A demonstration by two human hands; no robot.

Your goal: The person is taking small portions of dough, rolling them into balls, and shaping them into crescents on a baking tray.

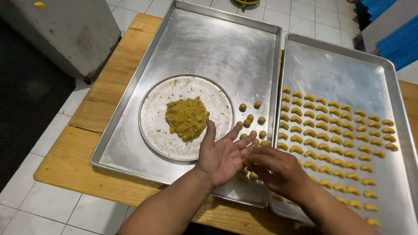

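Note:
My left hand (222, 154) lies palm up with fingers spread over the near right part of the left metal tray (209, 39). My right hand (278, 169) presses its fingertips against the left hand's fingers, over the seam between the two trays; whether a bit of dough lies between them is hidden. A mound of yellow dough (187, 118) sits on a round metal plate (159, 104) just left of my left hand. Several small dough balls (252, 117) lie on the tray right of the plate.
The right metal tray (339, 69) holds rows of several crescent-shaped dough pieces (335, 139). Both trays rest on a low wooden table (117, 74) over a white tiled floor. A grey block (65, 30) stands at the far left, blue objects (392, 26) at the far right.

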